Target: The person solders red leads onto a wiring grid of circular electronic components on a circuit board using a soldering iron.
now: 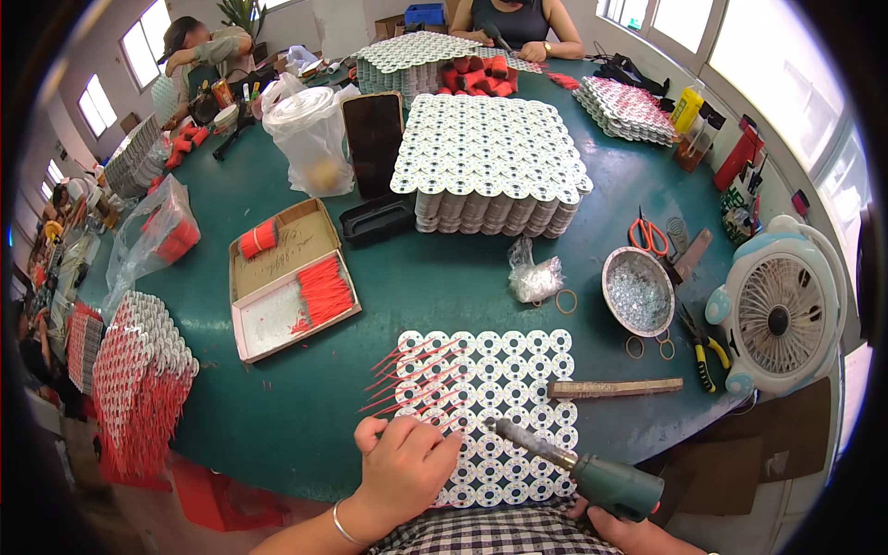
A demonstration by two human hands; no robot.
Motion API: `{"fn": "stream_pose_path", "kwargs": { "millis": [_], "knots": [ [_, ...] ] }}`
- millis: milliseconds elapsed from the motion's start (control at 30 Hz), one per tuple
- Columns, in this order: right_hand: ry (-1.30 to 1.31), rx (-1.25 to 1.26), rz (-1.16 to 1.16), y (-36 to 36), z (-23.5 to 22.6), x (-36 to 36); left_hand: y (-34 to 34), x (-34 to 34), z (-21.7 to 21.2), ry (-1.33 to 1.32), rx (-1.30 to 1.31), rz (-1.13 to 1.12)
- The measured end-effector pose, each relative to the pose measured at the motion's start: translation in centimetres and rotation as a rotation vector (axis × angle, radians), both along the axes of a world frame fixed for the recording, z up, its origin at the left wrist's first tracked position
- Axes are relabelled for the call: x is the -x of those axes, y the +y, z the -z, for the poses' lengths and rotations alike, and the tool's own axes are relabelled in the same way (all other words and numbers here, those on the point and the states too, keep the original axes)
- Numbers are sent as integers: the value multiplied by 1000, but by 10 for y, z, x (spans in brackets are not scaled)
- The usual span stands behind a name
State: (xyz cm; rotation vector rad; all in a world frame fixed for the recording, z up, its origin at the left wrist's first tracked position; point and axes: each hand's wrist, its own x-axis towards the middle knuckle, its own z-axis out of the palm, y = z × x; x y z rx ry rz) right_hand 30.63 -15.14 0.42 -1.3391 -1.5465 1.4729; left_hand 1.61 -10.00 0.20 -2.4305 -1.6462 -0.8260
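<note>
A panel of round white circuit boards (514, 444) lies flat in front of me. Thin red wires (412, 375) stick out leftward from its upper left rows. Over the panel's lower left edge is my left hand (407, 467), fingers closed in a pinch; whatever is between them is hidden. My right hand (615, 529), partly cut off by the lower edge, grips a green soldering gun (618, 486). Its metal barrel points up and left, the tip over the middle of the panel, near the left fingers. A wooden strip (615, 388) rests across the panel's right edge.
An open cardboard box (294, 277) holds cut red wires. Right of it are a metal bowl (638, 291), orange scissors (647, 233), pliers (708, 351) and a fan (782, 314). Stacked panels (490, 153) and a phone (373, 143) stand behind. Wired panels (143, 370) pile up left. Other people work beyond.
</note>
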Motion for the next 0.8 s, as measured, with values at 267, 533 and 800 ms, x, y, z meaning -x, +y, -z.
{"fn": "stream_pose_path", "kwargs": {
  "millis": [267,533,800],
  "knots": [
    [-111,-184,3,0,9,2,-13,3,7,-35,60,-39],
    [-126,-160,-110,2,5,8,-13,2,8,-39,63,-33],
    [-313,-434,-341,18,6,5,-9,2,9,3,66,-30]
  ]
}}
